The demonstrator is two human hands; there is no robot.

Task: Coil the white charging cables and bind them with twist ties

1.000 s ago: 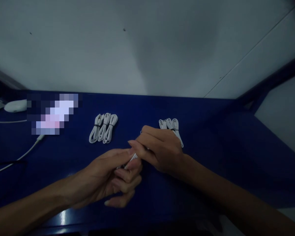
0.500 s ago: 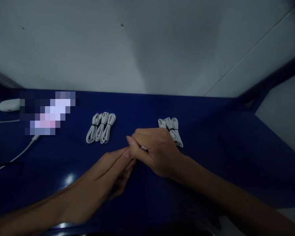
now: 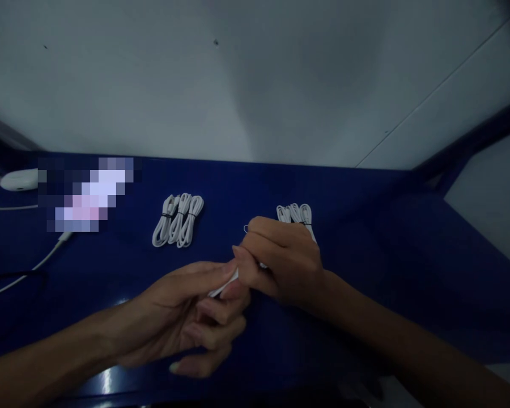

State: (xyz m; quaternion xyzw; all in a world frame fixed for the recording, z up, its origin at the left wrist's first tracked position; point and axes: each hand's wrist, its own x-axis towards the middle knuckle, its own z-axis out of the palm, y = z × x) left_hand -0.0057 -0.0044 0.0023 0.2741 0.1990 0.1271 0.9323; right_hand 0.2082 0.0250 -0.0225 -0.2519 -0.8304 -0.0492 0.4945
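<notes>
A white cable (image 3: 224,285), mostly hidden by fingers, runs between my two hands above the blue table. The thumb and index finger of my left hand (image 3: 191,311) pinch its near end, while the other fingers curl loosely below. My right hand (image 3: 283,258) is closed around the upper part, knuckles up, its thumb against the left fingertips. A small white loop pokes out past the right knuckles. Behind that hand lie several coiled white cables (image 3: 295,214), partly covered. Left of it rests another group of coiled white cables (image 3: 186,221) bound with black ties.
On the left, a pixelated bright object (image 3: 96,192) has a white cord (image 3: 46,258) leading from its lower end. A white rounded device (image 3: 19,180) sits beside it. A pale wall (image 3: 153,85) rises behind the blue table (image 3: 238,187).
My left hand has turned, showing its curled fingers and more of the white cable. The right hand has shifted slightly right, and a small loop now shows past its knuckles.
</notes>
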